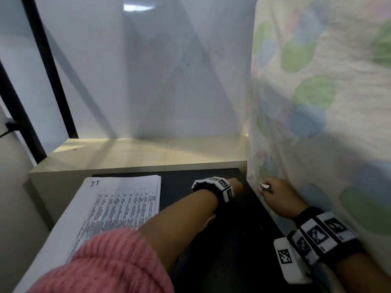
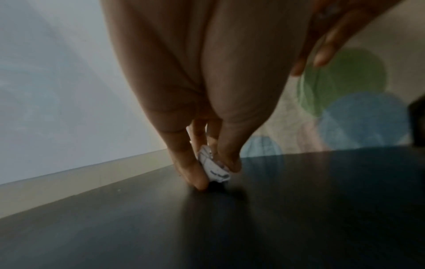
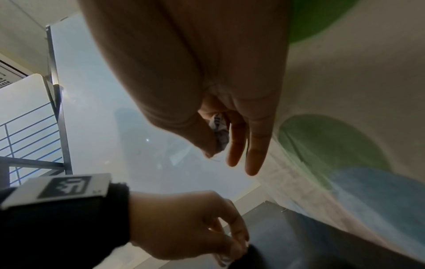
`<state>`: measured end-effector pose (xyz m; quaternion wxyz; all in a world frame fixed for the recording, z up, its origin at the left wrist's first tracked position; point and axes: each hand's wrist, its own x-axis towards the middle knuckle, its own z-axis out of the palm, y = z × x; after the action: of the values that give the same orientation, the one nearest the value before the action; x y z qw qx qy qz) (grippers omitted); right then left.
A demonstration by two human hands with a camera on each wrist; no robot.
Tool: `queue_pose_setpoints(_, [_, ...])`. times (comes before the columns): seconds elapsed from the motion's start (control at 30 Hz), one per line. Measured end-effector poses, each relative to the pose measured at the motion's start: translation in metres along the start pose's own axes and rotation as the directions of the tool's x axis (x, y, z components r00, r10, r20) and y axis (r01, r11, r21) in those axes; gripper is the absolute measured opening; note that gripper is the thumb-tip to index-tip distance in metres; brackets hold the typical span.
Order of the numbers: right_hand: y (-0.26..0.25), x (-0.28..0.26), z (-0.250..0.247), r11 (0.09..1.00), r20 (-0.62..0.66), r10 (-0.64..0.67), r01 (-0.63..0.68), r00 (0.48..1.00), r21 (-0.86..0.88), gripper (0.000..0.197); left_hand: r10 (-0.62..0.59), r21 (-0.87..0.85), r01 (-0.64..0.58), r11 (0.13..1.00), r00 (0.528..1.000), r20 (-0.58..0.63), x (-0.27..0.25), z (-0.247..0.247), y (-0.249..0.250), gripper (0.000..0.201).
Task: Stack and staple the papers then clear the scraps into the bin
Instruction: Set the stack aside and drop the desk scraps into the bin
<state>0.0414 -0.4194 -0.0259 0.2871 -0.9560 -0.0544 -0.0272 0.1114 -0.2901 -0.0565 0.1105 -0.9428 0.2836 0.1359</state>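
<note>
A stack of printed papers (image 1: 118, 208) lies at the left of the black desk top (image 1: 222, 250). My left hand (image 1: 234, 185) reaches to the desk's far right corner and pinches a crumpled paper scrap (image 2: 215, 167) between thumb and fingertips, right on the dark surface. My right hand (image 1: 275, 195) hovers beside it near the curtain and holds another small white scrap (image 1: 264, 186), which shows between thumb and fingers (image 3: 220, 134) in the right wrist view. No stapler and no bin are in view.
A spotted curtain (image 1: 317, 102) hangs along the desk's right edge, close to both hands. A pale raised ledge (image 1: 137, 157) runs behind the desk, below a frosted wall (image 1: 148, 70). A pink sleeve (image 1: 105, 265) covers my left forearm.
</note>
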Motion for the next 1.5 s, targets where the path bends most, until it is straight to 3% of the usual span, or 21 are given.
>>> queue_pose_setpoints(0.07, [-0.009,-0.010,0.002,0.999,0.026,0.034,-0.034,0.999,-0.002,0.044,0.006,-0.053,-0.005,0.999,0.999,0.032,-0.027,-0.004,-0.002,0.038])
queue_pose_setpoints(0.13, [-0.022,-0.023,0.006,0.998,0.064,0.059,-0.060,0.996,0.014,0.036,-0.065,-0.191,0.061,0.980,0.998,-0.015,-0.059,-0.009,-0.013,0.034])
queue_pose_setpoints(0.23, [-0.051,-0.043,0.020,0.998,0.124,0.050,-0.053,0.991,0.021,0.013,-0.107,-0.376,0.043,0.926,0.983,-0.151,-0.119,-0.014,-0.030,0.025])
queue_pose_setpoints(0.37, [-0.104,-0.073,0.051,0.997,0.186,-0.055,0.045,0.981,0.059,0.016,-0.208,-0.476,0.044,0.878,0.932,-0.296,-0.222,0.001,-0.052,0.021])
queue_pose_setpoints(0.47, [-0.156,-0.096,0.086,0.987,0.234,-0.150,0.130,0.961,0.098,0.021,-0.308,-0.514,0.121,0.849,0.904,-0.297,-0.300,0.035,-0.068,0.019])
queue_pose_setpoints(0.63, [-0.246,-0.143,0.152,0.945,0.441,-0.326,0.293,0.836,0.143,0.026,-0.564,-0.628,0.319,0.710,0.791,-0.236,-0.409,0.103,-0.098,0.019])
queue_pose_setpoints(0.77, [-0.302,-0.189,0.208,0.879,0.477,-0.464,0.454,0.746,0.146,0.029,-0.683,-0.702,0.434,0.564,0.724,-0.101,-0.467,0.169,-0.110,0.019])
queue_pose_setpoints(0.9, [-0.330,-0.231,0.272,0.813,0.612,-0.507,0.573,0.606,0.107,0.027,-0.699,-0.702,0.531,0.474,0.712,0.066,-0.487,0.239,-0.116,0.017])
queue_pose_setpoints(1.0, [-0.330,-0.251,0.320,0.818,0.742,-0.437,0.568,0.509,0.092,0.030,-0.665,-0.677,0.593,0.435,0.719,0.202,-0.491,0.291,-0.115,0.011])
queue_pose_setpoints(1.07, [-0.323,-0.256,0.351,0.859,0.804,-0.341,0.509,0.488,0.056,0.031,-0.630,-0.693,0.599,0.400,0.729,0.267,-0.487,0.322,-0.114,0.017])
queue_pose_setpoints(1.27, [-0.291,-0.245,0.403,0.958,0.820,-0.076,0.269,0.568,-0.097,0.028,-0.612,-0.687,0.658,0.309,0.690,0.385,-0.467,0.375,-0.115,0.025])
queue_pose_setpoints(1.4, [-0.273,-0.242,0.427,0.990,0.747,-0.016,0.114,0.665,-0.081,0.013,-0.607,-0.672,0.686,0.280,0.668,0.429,-0.459,0.390,-0.123,0.027])
queue_pose_setpoints(1.5, [-0.268,-0.238,0.441,0.997,0.738,0.038,0.025,0.674,-0.074,0.031,-0.606,-0.679,0.681,0.275,0.671,0.427,-0.455,0.400,-0.128,0.028])
